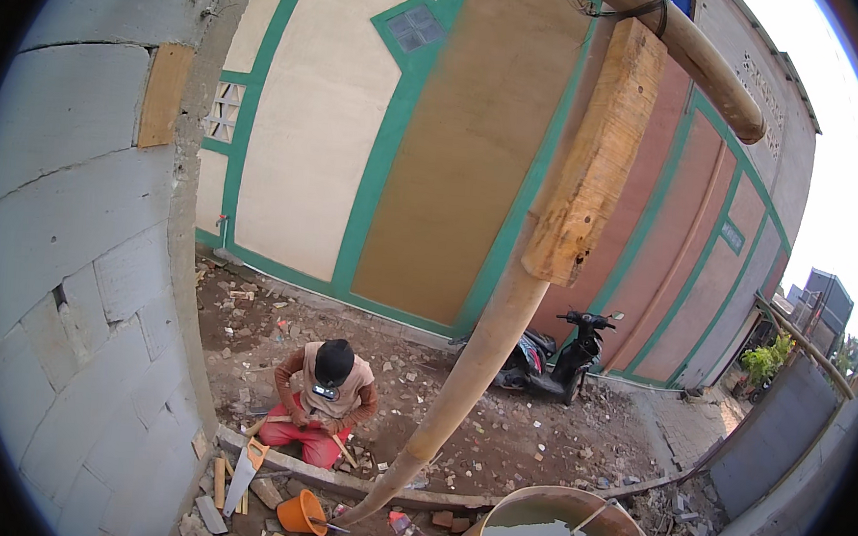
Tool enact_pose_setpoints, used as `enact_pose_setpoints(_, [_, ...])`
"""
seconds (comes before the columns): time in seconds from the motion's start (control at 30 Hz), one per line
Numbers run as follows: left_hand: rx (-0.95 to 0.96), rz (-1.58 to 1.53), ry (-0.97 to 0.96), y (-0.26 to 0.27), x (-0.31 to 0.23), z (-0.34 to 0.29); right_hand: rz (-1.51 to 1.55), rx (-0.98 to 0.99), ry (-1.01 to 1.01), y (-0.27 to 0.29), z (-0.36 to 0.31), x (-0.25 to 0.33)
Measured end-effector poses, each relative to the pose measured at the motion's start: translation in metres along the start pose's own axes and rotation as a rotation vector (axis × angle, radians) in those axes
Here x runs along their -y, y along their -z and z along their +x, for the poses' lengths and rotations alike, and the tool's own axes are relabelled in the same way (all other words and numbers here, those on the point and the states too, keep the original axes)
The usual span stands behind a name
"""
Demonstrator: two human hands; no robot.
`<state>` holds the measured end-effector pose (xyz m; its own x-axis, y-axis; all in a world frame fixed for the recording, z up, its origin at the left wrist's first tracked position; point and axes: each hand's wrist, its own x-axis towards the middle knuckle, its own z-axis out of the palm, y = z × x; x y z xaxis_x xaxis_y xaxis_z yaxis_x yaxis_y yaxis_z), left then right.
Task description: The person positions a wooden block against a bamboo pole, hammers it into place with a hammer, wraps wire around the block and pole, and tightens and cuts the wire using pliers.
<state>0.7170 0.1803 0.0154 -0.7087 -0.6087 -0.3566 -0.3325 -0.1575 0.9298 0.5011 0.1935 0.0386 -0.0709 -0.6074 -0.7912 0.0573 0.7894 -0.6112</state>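
Neither the left hand nor the right hand of the wearer can be made out, so I cannot tell whether they are apart, together or clamped on anything. Nearest the lower edge, at seven o'clock, a tapered orange plastic bucket (298, 513) lies tilted among rubble — just beyond it, also toward seven, is a silver-bladed handsaw (242, 476) with its orange handle uppermost, beside a short pale wooden batten (219, 483). At five o'clock stands a round tan drum (557, 499) holding greyish liquid.

A long tan bamboo pole (483, 355) slants from six toward one o'clock, a rough yellow-brown timber block (598, 151) against its upper part. Farther out at seven, a co-worker (328, 390) in red trousers and a black head covering sits low, hands close together near pale sticks; their grip is too small to read. A black scooter (570, 365) stands at four o'clock — near the green-trimmed painted wall (436, 151).
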Motion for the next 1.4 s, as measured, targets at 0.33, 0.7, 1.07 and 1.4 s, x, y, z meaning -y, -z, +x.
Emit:
enact_pose_setpoints(0.33, [0.012, -0.002, -0.032, -0.011, -0.035, -0.009, 0.000, -0.112, -0.093, 0.028, 0.032, -0.001])
enact_pose_setpoints(0.7, [-0.036, -0.254, 0.378, 0.053, 0.029, 0.008, -0.001, -0.153, -0.277, 0.047, 0.042, -0.064])
enact_pose_setpoints(1.07, [-0.161, -0.363, 0.363, -0.011, 0.080, -0.006, -0.698, 0.117, -0.307, 0.024, 0.025, -0.056])
enact_pose_setpoints(1.4, [-0.571, -1.149, 0.507, -0.143, 0.130, -0.007, -1.371, 0.568, 0.101, -0.020, 0.070, -0.114])
